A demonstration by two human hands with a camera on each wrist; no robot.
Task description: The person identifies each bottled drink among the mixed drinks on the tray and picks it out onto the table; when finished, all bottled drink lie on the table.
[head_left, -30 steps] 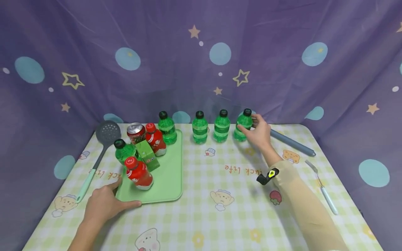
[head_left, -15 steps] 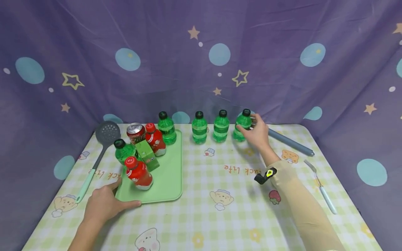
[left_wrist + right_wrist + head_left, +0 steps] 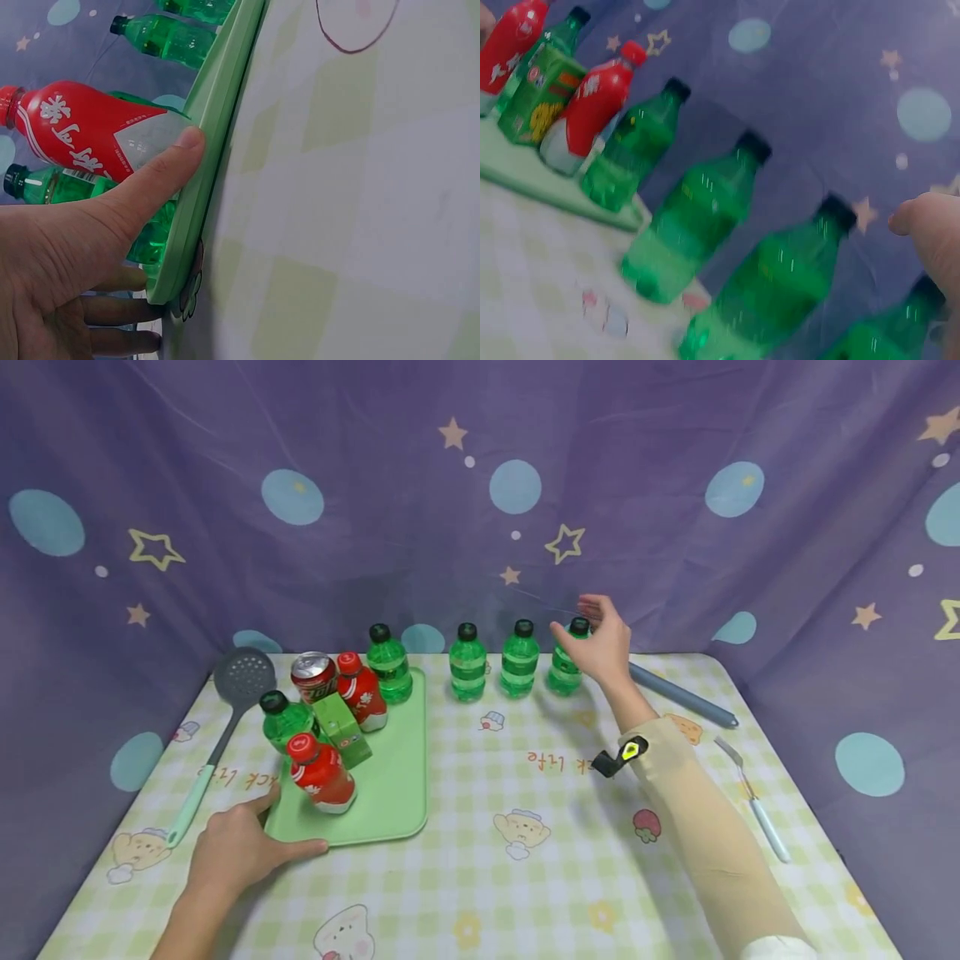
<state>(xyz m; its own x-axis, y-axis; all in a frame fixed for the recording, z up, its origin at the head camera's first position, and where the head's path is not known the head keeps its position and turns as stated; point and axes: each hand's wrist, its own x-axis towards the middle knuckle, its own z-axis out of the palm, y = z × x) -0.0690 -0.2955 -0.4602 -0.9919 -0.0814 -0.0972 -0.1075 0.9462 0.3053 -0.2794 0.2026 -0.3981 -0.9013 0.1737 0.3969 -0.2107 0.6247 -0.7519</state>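
In the head view my left hand [image 3: 234, 850] is at the near left corner of a green tray [image 3: 397, 806], its straight thumb along the front rim and its fingers by the left side. The left wrist view has the thumb [image 3: 161, 176] against the tray's rim, close to a red bottle [image 3: 90, 131]. My right hand [image 3: 603, 643], thumb and fingers spread apart, is raised at the cap of the rightmost green bottle [image 3: 564, 675] and holds nothing. That bottle stands upright, partly hidden by the hand. Left of it stand two more green bottles, one in the middle [image 3: 519, 667] and another [image 3: 468, 668] nearer the tray.
On the tray are a green bottle [image 3: 389, 667], another green bottle [image 3: 285, 723], two red bottles, a green carton [image 3: 342, 731] and a soda can [image 3: 312, 675]. A skimmer [image 3: 225, 727] lies left; a grey-blue rod [image 3: 682, 695] and a fork [image 3: 757, 806] lie right. A curtain [image 3: 420, 568] hangs behind.
My right hand has let go of the rightmost green bottle and risen to its cap, leaving it standing. The left hand stays at the tray corner. The head view has shifted slightly.
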